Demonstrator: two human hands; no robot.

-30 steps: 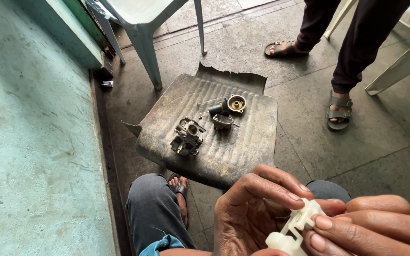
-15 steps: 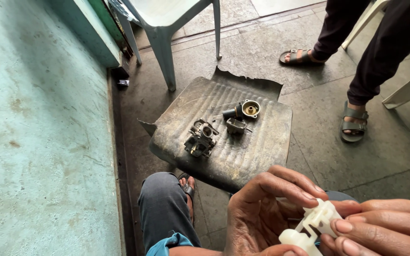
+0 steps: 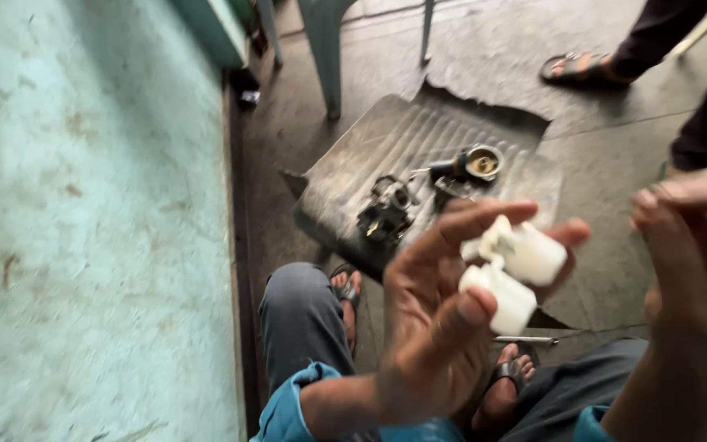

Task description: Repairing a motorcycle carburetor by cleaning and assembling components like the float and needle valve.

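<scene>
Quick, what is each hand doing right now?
Left hand: closed on a white plastic double-block part, held between thumb and fingers.
Right hand: holds nothing, fingers loosely curled, blurred.

Matt white plastic part [image 3: 513, 274], dull dark metal assembly [image 3: 386, 214] on worn ribbed mat [image 3: 386, 151], rough concrete floor [image 3: 607, 245].

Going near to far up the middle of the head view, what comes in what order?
Left hand holding the white plastic part → dark metal part on the ribbed mat → round metal cup → plastic chair leg.
</scene>
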